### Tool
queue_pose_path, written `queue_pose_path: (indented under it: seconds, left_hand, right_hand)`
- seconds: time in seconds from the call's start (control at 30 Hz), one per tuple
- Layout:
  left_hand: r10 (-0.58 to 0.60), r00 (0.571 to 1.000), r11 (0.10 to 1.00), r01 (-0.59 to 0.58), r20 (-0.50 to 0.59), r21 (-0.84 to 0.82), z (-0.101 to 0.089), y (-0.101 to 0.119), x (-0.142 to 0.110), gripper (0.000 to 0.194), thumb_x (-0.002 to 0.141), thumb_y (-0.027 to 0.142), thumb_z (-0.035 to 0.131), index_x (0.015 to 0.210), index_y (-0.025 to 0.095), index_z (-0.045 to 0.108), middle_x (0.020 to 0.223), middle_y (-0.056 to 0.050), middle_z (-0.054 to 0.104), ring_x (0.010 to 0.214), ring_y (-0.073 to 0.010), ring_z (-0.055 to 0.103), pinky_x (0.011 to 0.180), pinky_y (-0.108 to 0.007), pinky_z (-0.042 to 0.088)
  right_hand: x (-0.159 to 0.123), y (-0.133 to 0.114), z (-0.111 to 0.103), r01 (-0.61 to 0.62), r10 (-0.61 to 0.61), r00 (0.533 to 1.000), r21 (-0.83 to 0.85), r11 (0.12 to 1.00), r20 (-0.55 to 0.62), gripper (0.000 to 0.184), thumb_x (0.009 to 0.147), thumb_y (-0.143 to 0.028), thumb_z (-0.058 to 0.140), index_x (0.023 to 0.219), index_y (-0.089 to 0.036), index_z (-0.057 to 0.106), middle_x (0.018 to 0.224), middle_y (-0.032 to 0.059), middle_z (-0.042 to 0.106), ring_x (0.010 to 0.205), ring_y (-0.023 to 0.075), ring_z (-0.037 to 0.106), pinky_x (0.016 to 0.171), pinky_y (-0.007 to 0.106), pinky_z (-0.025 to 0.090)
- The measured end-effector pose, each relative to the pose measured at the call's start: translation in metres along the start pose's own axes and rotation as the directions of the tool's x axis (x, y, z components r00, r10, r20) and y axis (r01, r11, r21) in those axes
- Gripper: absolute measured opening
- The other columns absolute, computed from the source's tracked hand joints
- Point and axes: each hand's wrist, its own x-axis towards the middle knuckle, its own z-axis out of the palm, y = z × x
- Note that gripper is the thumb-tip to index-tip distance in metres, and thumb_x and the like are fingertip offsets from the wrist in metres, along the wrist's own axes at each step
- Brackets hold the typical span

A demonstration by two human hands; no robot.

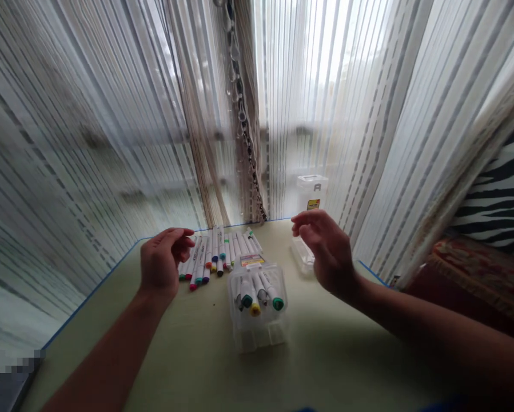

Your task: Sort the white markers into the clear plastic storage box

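In the head view, my left hand [162,260] hovers at the left end of a pile of markers [214,252], its fingers loosely bent with nothing visible in them. White barrels and variously coloured ends mark the pens in the pile. Between my hands stands a clear plastic case [259,337], with several markers [257,289] inside, their green, yellow and grey ends facing me. To its right my right hand [327,249] is raised, fingers half curled and apart, holding nothing I can see. It partly covers a clear plastic tray [302,257] behind it.
A second clear container [312,191] with a yellow label stands at the back, behind my right hand. Striped string curtains [111,114] hang along the far edge of the pale green table [175,360]. A patterned red seat [479,280] is at the right.
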Motion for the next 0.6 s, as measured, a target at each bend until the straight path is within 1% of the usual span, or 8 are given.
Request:
queue_pose_path:
  seconds: [0.1, 0.17, 0.23, 0.3, 0.43, 0.6]
  left_hand:
    - [0.002, 1.0, 0.999, -0.001, -0.012, 0.048, -0.003, -0.002, 0.003, 0.014, 0.066, 0.027, 0.065, 0.062, 0.015, 0.07, 0.051, -0.002, 0.06, 0.042, -0.0094, 0.043, 0.041, -0.023, 0.03]
    - [-0.003, 1.0, 0.994, 0.001, 0.012, 0.109, -0.004, -0.005, 0.002, 0.015, 0.066, 0.028, 0.065, 0.063, 0.015, 0.071, 0.052, -0.002, 0.06, 0.042, -0.0093, 0.042, 0.041, -0.023, 0.029]
    - [-0.005, 1.0, 0.987, 0.001, 0.027, 0.159, -0.004, -0.008, 0.001, 0.016, 0.067, 0.029, 0.065, 0.065, 0.014, 0.071, 0.053, -0.002, 0.061, 0.042, -0.0089, 0.042, 0.041, -0.023, 0.029]
    - [-0.004, 1.0, 0.982, -0.002, 0.028, 0.189, -0.005, -0.01, 0.001, 0.017, 0.068, 0.03, 0.065, 0.066, 0.014, 0.071, 0.053, -0.002, 0.061, 0.042, -0.0087, 0.042, 0.041, -0.022, 0.029]
    - [0.003, 1.0, 0.977, -0.006, 0.017, 0.215, -0.008, -0.011, 0.002, 0.019, 0.068, 0.032, 0.064, 0.066, 0.014, 0.071, 0.053, -0.002, 0.061, 0.041, -0.0088, 0.042, 0.041, -0.022, 0.03]
    - [-0.009, 0.999, 0.977, 0.001, 0.034, 0.215, -0.008, -0.012, 0.003, 0.02, 0.068, 0.031, 0.064, 0.067, 0.013, 0.071, 0.053, -0.002, 0.061, 0.041, -0.0088, 0.042, 0.04, -0.022, 0.029]
  right_hand:
    - [-0.003, 0.017, 0.009, -0.149, 0.144, 0.985, 0.039, 0.988, 0.098, 0.017, 0.097, -0.029, 0.05, 0.1, -0.019, 0.063, 0.085, 0.0025, 0.064, 0.078, 0.0176, 0.06, 0.07, 0.033, 0.046]
    - [-0.007, 0.02, 0.013, -0.196, 0.184, 0.964, 0.046, 0.98, 0.192, 0.018, 0.098, -0.03, 0.049, 0.101, -0.018, 0.063, 0.087, 0.0031, 0.065, 0.077, 0.0169, 0.06, 0.068, 0.032, 0.046]
    - [-0.01, 0.02, 0.014, -0.213, 0.191, 0.948, 0.06, 0.975, 0.253, 0.02, 0.099, -0.031, 0.049, 0.101, -0.017, 0.063, 0.088, 0.0037, 0.066, 0.076, 0.0164, 0.06, 0.067, 0.031, 0.046]
    - [-0.01, 0.021, 0.013, -0.226, 0.195, 0.943, 0.09, 0.97, 0.269, 0.022, 0.099, -0.032, 0.048, 0.101, -0.017, 0.064, 0.088, 0.0041, 0.066, 0.074, 0.0159, 0.06, 0.064, 0.03, 0.046]
    - [-0.008, 0.025, 0.01, -0.281, 0.24, 0.936, 0.132, 0.951, 0.259, 0.026, 0.1, -0.036, 0.048, 0.099, -0.017, 0.065, 0.089, 0.0051, 0.067, 0.069, 0.0154, 0.06, 0.056, 0.028, 0.045]
    - [-0.008, 0.024, 0.011, -0.315, 0.265, 0.919, 0.139, 0.939, 0.291, 0.027, 0.099, -0.038, 0.049, 0.097, -0.016, 0.065, 0.087, 0.0057, 0.068, 0.066, 0.015, 0.061, 0.052, 0.027, 0.045]
